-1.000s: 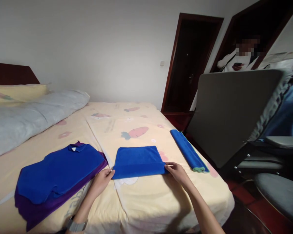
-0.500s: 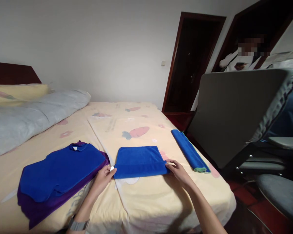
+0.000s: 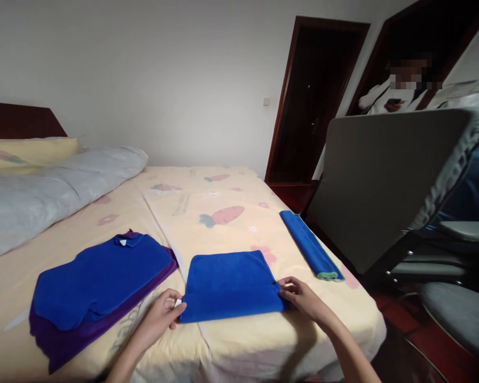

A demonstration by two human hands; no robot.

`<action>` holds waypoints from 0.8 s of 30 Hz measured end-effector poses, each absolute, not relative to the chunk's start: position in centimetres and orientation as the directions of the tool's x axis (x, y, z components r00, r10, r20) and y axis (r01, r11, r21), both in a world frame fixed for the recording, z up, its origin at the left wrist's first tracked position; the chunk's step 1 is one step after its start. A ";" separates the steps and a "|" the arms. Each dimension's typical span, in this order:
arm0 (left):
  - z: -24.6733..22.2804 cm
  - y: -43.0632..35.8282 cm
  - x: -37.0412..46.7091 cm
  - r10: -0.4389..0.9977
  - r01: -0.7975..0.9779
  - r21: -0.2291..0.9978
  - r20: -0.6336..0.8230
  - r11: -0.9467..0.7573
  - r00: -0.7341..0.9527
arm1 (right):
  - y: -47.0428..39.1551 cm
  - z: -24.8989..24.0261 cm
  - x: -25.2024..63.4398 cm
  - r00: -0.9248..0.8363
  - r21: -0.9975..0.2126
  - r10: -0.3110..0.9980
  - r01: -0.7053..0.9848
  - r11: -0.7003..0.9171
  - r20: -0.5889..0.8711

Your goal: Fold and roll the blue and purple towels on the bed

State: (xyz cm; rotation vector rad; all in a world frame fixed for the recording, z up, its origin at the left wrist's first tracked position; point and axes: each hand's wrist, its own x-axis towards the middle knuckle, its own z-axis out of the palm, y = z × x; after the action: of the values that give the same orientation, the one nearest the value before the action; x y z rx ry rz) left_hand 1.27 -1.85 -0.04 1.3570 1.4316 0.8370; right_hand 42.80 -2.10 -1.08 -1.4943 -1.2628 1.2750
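Observation:
A blue towel (image 3: pixel 231 284) with its near part folded over lies on the bed in front of me. My left hand (image 3: pixel 165 311) pinches its near left corner, where a small white tag shows. At the right edge, my right hand (image 3: pixel 299 298) grips the end of the fold between thumb and fingers. Left of my hands, blue cloths (image 3: pixel 104 276) lie spread over a purple cloth (image 3: pixel 59 348). A rolled blue towel (image 3: pixel 309 244) with green edging rests to the right, apart from my right hand.
The bed (image 3: pixel 223 181) has a yellow carrot-print sheet, with a grey rolled quilt (image 3: pixel 64 191) at the left. Beyond its right edge stand a large grey board (image 3: pixel 387 186) and a grey-seated chair (image 3: pixel 463 314). A person (image 3: pixel 395 98) holding a phone is behind the board.
Both hands have drawn the blue towel toward me, and its far edge has slid nearer too. The spread cloths and the rolled towel have stayed put.

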 end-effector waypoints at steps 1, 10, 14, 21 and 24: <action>-0.4 -1.8 1.2 0.983 0.366 0.922 -0.166 0.128 0.073 | -2.0 -1.4 42.9 0.001 -0.954 0.981 0.234 -0.187 -0.192; 1.9 -2.7 0.6 0.922 0.697 0.605 0.217 -0.384 0.320 | -3.7 2.2 42.5 -0.234 -0.770 0.960 0.580 0.266 0.156; 1.8 -2.9 0.9 0.894 0.689 0.586 0.161 -0.427 0.418 | -4.3 1.9 42.1 -0.327 -0.761 0.939 0.582 0.287 0.104; 0.8 -0.1 1.0 0.965 0.604 0.762 0.112 -0.236 0.236 | -2.1 1.6 42.2 -0.158 -0.908 0.988 0.414 0.069 0.003; 0.2 1.5 1.3 0.989 0.569 0.810 0.095 -0.141 0.110 | -0.4 1.1 42.1 0.028 -0.921 1.000 0.390 -0.004 0.007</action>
State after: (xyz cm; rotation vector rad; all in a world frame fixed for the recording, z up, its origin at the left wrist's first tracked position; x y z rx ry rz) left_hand 1.30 1.55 0.23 1.7843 1.5193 0.8873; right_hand 42.12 -0.37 1.09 -1.5101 -1.4755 0.9690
